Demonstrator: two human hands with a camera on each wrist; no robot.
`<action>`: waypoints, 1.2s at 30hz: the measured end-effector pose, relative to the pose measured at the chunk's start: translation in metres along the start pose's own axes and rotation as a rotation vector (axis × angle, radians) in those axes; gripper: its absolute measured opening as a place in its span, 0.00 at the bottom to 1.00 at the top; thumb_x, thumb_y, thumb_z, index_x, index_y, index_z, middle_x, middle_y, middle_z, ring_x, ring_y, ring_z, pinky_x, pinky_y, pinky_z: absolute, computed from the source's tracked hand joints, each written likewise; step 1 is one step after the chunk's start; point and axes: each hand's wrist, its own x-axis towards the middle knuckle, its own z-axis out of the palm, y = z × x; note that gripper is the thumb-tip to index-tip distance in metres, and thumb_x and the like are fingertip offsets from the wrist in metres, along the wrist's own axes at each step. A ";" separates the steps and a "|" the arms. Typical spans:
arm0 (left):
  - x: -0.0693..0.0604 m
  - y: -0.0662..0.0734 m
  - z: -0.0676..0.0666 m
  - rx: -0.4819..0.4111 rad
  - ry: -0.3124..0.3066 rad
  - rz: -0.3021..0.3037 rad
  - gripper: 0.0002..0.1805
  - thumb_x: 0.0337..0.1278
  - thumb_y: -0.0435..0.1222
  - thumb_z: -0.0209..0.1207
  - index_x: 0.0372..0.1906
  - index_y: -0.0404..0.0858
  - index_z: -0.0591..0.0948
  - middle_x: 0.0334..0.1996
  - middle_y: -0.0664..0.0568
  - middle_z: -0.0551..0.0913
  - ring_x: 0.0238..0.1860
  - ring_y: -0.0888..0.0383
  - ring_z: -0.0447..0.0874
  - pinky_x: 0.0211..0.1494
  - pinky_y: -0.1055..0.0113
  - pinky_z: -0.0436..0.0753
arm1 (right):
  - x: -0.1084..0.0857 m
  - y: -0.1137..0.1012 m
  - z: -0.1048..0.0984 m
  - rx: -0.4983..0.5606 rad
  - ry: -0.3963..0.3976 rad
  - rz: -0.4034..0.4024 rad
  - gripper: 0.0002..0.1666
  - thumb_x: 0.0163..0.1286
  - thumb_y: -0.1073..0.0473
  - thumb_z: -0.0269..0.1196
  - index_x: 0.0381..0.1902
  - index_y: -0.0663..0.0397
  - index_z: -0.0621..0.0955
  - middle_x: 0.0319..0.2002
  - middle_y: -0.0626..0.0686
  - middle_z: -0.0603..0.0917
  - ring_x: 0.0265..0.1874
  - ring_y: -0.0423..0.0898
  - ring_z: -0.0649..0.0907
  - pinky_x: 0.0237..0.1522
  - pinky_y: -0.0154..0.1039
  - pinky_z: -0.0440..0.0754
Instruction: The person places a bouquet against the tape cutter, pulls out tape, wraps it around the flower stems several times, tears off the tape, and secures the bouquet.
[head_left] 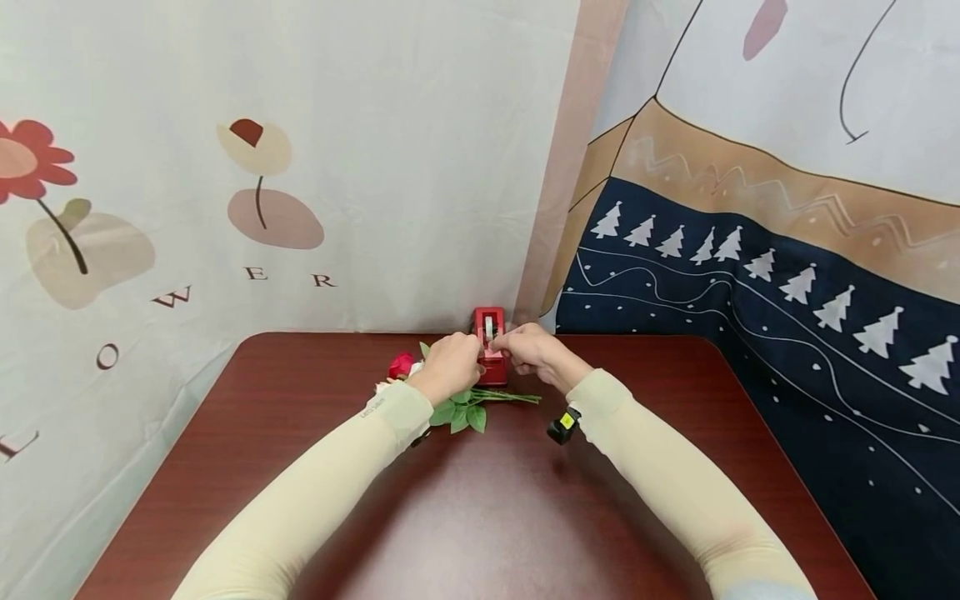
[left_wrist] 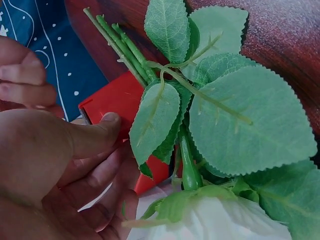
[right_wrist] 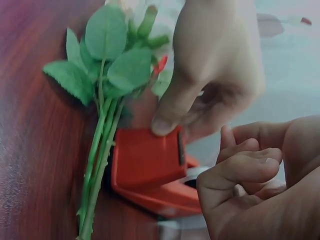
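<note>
A red tape dispenser (head_left: 491, 372) stands at the table's far edge, with a roll of tape (head_left: 489, 323) in it. My left hand (head_left: 450, 367) grips its front end, the thumb (left_wrist: 102, 127) lying on the red casing. Close to the roll, on the dispenser's right side, is my right hand (head_left: 536, 354) with its fingers (right_wrist: 245, 170) curled. Whether tape lies between those fingertips is too small to tell. Artificial roses lie in front of the dispenser: a red rose (head_left: 401, 364), a white rose (left_wrist: 215, 217), green leaves (right_wrist: 105, 32) and thorny stems (right_wrist: 97, 170).
The dark red-brown table (head_left: 495, 517) reaches up to a pale printed curtain (head_left: 405, 167) at the back. To the right hangs a navy cloth (head_left: 675, 292) with white trees. A small black device (head_left: 562, 427) is at my right wrist.
</note>
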 end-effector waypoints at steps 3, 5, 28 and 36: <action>-0.001 0.000 -0.001 -0.010 -0.004 0.001 0.10 0.70 0.38 0.73 0.33 0.41 0.86 0.27 0.51 0.87 0.30 0.55 0.84 0.35 0.59 0.84 | -0.012 -0.001 0.000 0.007 -0.008 -0.009 0.23 0.74 0.56 0.68 0.17 0.51 0.79 0.13 0.43 0.66 0.16 0.41 0.64 0.22 0.34 0.62; -0.001 0.000 -0.001 -0.011 -0.004 0.000 0.10 0.71 0.39 0.73 0.33 0.40 0.86 0.27 0.50 0.86 0.29 0.55 0.83 0.34 0.60 0.83 | -0.019 -0.001 0.001 0.015 -0.017 -0.019 0.22 0.74 0.56 0.69 0.17 0.51 0.80 0.14 0.44 0.67 0.15 0.40 0.63 0.23 0.34 0.61; 0.000 -0.001 0.001 0.033 0.008 0.009 0.10 0.72 0.42 0.73 0.34 0.41 0.89 0.28 0.51 0.88 0.32 0.55 0.86 0.39 0.57 0.86 | -0.044 0.051 0.020 0.028 -0.085 -0.011 0.12 0.74 0.59 0.68 0.40 0.66 0.89 0.19 0.45 0.73 0.14 0.37 0.62 0.21 0.31 0.61; -0.015 0.003 0.001 0.223 0.096 0.037 0.12 0.69 0.45 0.74 0.34 0.42 0.90 0.30 0.48 0.92 0.39 0.46 0.92 0.53 0.49 0.85 | -0.041 0.065 0.022 0.010 -0.078 -0.006 0.16 0.74 0.59 0.67 0.48 0.70 0.89 0.20 0.46 0.74 0.15 0.37 0.63 0.21 0.31 0.63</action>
